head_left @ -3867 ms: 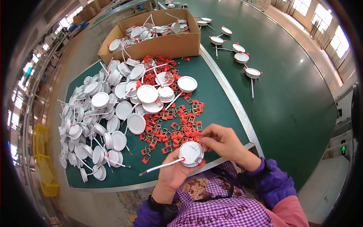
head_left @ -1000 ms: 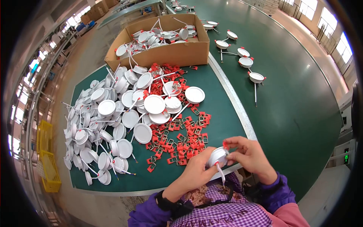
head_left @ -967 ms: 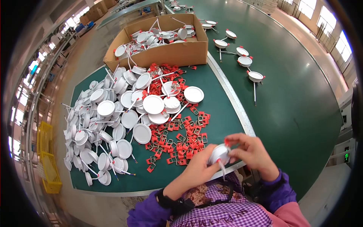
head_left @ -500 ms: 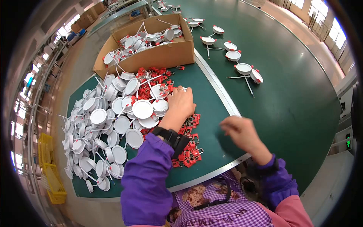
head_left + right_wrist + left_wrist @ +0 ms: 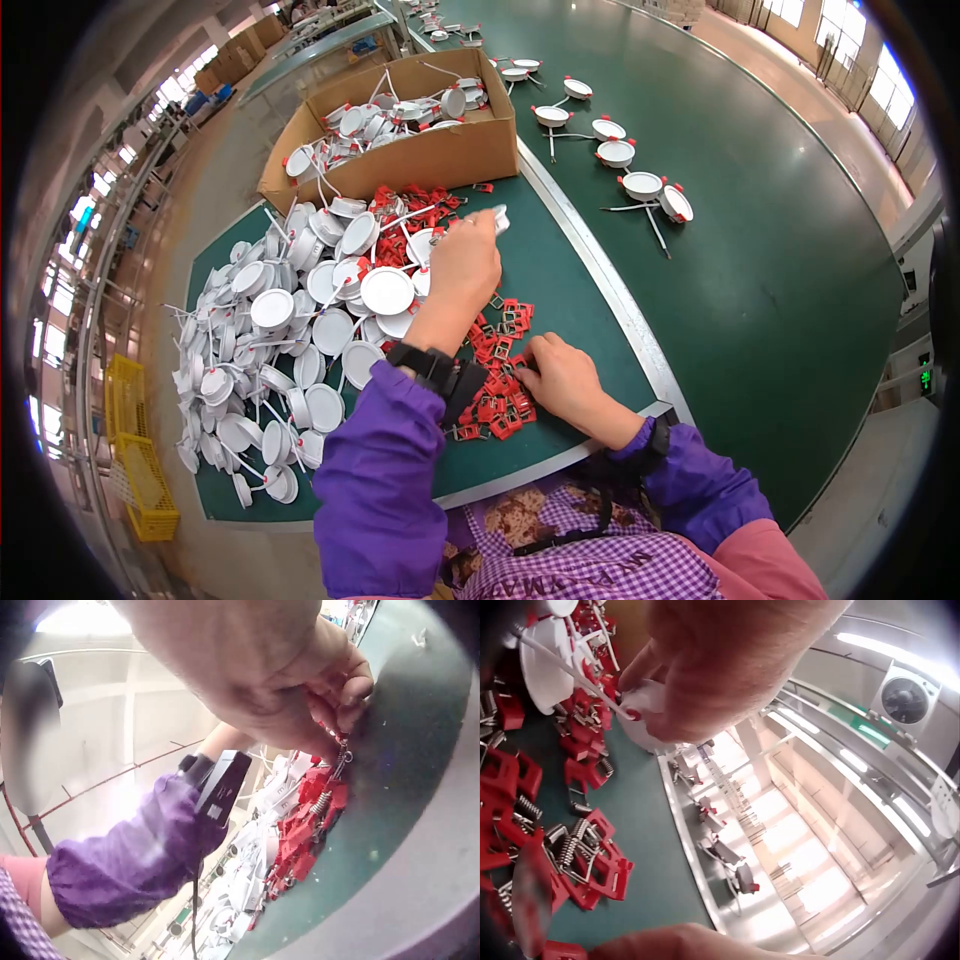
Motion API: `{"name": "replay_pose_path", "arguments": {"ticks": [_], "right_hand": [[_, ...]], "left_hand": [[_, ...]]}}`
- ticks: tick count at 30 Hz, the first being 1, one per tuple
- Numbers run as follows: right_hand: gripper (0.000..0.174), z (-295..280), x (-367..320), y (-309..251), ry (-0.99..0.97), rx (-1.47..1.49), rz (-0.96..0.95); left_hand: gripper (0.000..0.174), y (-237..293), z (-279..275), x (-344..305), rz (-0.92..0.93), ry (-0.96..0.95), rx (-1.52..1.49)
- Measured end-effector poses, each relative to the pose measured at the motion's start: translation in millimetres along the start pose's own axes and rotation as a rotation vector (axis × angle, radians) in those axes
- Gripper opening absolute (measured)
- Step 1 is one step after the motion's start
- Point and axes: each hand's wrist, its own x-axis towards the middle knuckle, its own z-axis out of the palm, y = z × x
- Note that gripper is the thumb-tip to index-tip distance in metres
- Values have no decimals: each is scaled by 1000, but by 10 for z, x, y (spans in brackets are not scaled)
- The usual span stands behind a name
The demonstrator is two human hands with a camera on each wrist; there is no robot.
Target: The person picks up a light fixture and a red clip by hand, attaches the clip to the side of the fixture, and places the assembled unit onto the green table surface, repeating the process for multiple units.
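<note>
The left hand (image 5: 465, 265) grips a white round lamp (image 5: 501, 218), tilted on edge, beyond the red clips; in the left wrist view the curled fingers hold the lamp (image 5: 643, 712) by its rim, its cable trailing left. At the right edge of the pile of red spring clips (image 5: 492, 350), the right hand (image 5: 567, 380) has its fingertips down on the clips. The right wrist view shows the right hand (image 5: 300, 697) with thumb and fingers pinching a red clip with a metal spring (image 5: 343, 742). White lamps (image 5: 387, 291) lie heaped left of the clips.
A cardboard box (image 5: 400, 160) full of lamps stands at the back of the table. Beyond the metal rail (image 5: 610, 285), several lamps with red clips (image 5: 642, 185) lie on the green belt (image 5: 760, 300). Yellow crates (image 5: 145, 485) stand on the floor at left.
The lamp formerly held between both hands is gone from them, and one more lamp lies on the belt. The left hand has lifted another lamp; the right hand has moved left onto the clips.
</note>
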Motion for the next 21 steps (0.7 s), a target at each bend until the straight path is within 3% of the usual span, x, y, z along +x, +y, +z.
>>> {"name": "replay_pose_path", "arguments": {"ticks": [2, 4, 5, 6, 7, 8, 10, 11, 13, 21], "right_hand": [[20, -17, 28, 42, -133, 68, 39], [18, -15, 32, 113, -92, 144, 15], [17, -24, 38, 140, -59, 220, -8], [17, -72, 37, 134, -56, 223, -18], [15, -149, 23, 100, -59, 453, 106], [14, -203, 2, 75, -66, 683, 234], [14, -283, -13, 28, 15, 742, 183], [12, -377, -22, -22, 29, 758, 149], [11, -472, -32, -85, 62, 736, 104], [12, -480, -154, -435, 168, 544, -106]], "left_hand": [[31, 154, -308, -14, -4, 155, -121], [36, 189, -573, -59, 120, 360, -218], [36, 218, -689, -128, 123, 366, -211], [35, 248, -797, -235, -18, 369, -522], [34, 280, -889, -352, -162, 362, -831], [34, 316, -968, -483, -161, 363, -821], [31, 385, -1076, -766, -469, 340, -1231], [31, 414, -1089, -906, -469, 339, -1228], [30, 479, -1087, -1160, -724, 242, -1515], [24, 661, -743, -1667, -849, 282, -1634]]}}
